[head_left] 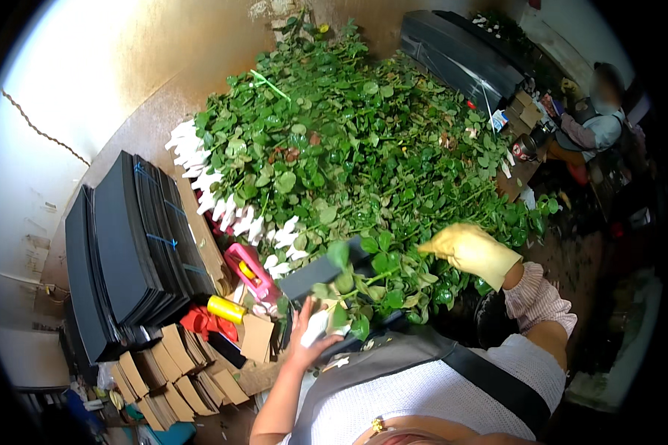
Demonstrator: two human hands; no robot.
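Note:
My bare left hand (301,343) is closed around a white-wrapped flower head (318,327), close to my apron. A leafy green stem (382,276) reaches right from beside it, over a dark grey board (326,271). My right hand (473,254), in a yellow glove, is raised at the right edge of the leaves. Its fingers look pressed together, and what they hold, if anything, cannot be made out. Beyond both hands lies a large heap of leafy cut stems (364,156), with white-wrapped heads (237,220) along its left side.
Stacked dark grey boards (122,245) stand at the left, above folded brown cardboard pieces (178,371). A pink tape dispenser (246,271) and a yellow roll (226,309) sit nearby. Black boxes (460,63) are at the back right, with another person (597,130) seated beyond.

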